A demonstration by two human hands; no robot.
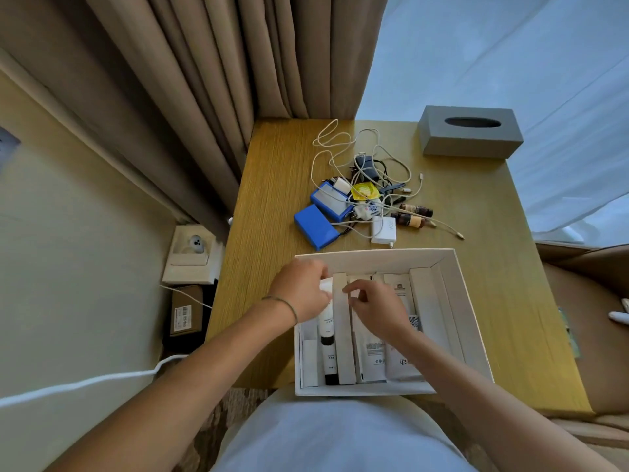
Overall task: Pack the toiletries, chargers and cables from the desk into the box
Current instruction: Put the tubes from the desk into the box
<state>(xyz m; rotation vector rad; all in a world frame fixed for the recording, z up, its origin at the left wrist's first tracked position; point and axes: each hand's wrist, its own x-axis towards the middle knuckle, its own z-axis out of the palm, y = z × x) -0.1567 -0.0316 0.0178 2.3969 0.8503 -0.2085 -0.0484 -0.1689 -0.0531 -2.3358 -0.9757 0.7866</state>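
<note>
White box [452,301] w/ packed toiletries; left hand [301,289] grips tube [327,321], right hand [377,308] grip probably pinching something.

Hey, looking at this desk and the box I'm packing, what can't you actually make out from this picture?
All in the head view:
- Top end of the white tube: covered by the left hand.
- What the right hand pinches: hidden by its fingers.
- Print on the sachets in the box: too small to read.
- Cable pile: too tangled to count the cables.
- Tissue box: slot too dark to see inside.
</note>
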